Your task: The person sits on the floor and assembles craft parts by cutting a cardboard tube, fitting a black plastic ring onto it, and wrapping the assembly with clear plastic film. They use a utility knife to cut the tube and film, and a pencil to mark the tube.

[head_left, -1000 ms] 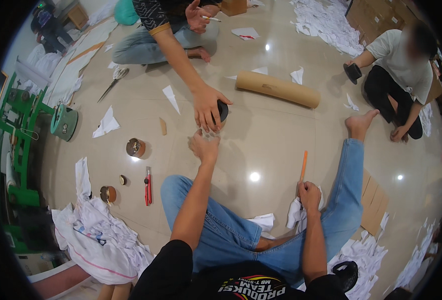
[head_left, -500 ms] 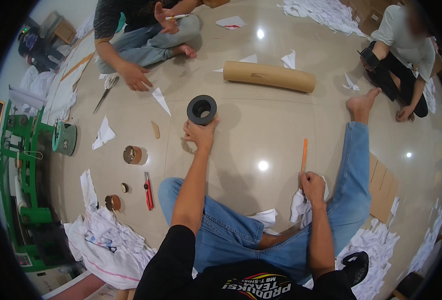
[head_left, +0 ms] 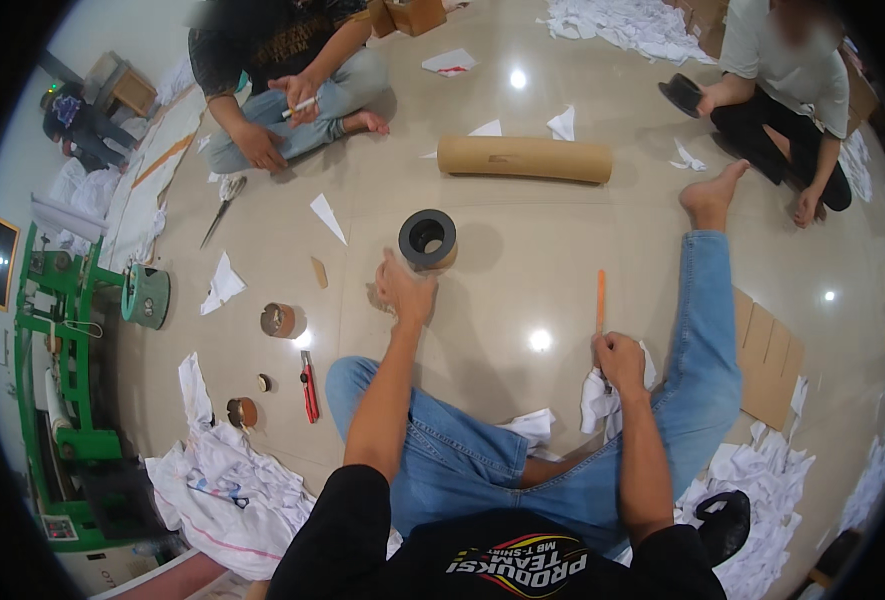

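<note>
My left hand (head_left: 404, 291) is just below and left of a black-rimmed hollow cylinder (head_left: 449, 240), which stands on the floor. Its fingers are loosely extended beside the cylinder and no longer wrap round it; whether a fingertip still touches is hard to see. A small greyish-brown scrap (head_left: 373, 296) shows partly behind this hand. By my right knee, my right hand (head_left: 621, 361) is closed round the lower end of a thin orange stick (head_left: 601, 298), which points away from me. White cloth (head_left: 596, 402) hangs or lies directly under that hand.
A brown cardboard tube (head_left: 524, 160) lies ahead. At left are a red box cutter (head_left: 309, 388), brown round tins (head_left: 277, 320), scissors (head_left: 223, 212) and a green machine (head_left: 57, 350). A person at right holds a black round object (head_left: 681, 95); another (head_left: 272, 90) sits at far left.
My left hand has come off the black-rimmed cylinder and dropped slightly; the cylinder is a little farther right. The person at right has lifted the black object outward. My right hand stays put.
</note>
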Tool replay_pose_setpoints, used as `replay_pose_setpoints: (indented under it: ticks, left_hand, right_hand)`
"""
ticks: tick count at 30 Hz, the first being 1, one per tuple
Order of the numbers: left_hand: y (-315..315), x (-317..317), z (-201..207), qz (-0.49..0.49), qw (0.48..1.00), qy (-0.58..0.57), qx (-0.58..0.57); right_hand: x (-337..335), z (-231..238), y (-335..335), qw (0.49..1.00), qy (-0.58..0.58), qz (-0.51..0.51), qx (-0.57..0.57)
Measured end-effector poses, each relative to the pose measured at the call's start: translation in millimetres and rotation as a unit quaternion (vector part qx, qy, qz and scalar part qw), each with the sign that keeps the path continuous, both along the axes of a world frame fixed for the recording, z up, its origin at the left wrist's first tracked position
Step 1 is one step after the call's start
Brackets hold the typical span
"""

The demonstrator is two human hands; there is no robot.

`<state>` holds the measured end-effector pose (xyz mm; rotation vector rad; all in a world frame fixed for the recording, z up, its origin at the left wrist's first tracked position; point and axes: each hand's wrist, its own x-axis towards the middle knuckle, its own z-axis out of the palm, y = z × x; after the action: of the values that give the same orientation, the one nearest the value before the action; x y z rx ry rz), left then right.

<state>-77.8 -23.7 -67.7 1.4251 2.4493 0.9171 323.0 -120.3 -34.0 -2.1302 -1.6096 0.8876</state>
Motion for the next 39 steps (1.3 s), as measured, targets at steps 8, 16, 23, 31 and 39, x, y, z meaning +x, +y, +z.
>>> replay_pose_setpoints:
  ticks: [8,16,23,31,39]
  left_hand:
    - [-36,73,41,-0.07,0.978,-0.191,0.045]
    - [-13,73,53,-0.147,0.978,0.054,-0.135]
    - [-33,44,32,-0.142,0.977,0.156,-0.037]
    - [-82,14,92,-0.045,0.997,0.002,0.061]
    - [-194,-141,94,0.187,0.979,-0.012,0.076]
  right_hand:
    - [9,-10,-2,1.0,0.027,0.01,-0.005]
    - [12,-17,0,0.999,0.041,0.014,-0.031]
    - [3,-21,3,0.998,0.02,0.054,-0.021]
    - [13,-26,0,0.998,0.008,0.06,-0.001]
    - [6,-16,0,0.998,-0.007,0.057,0.003]
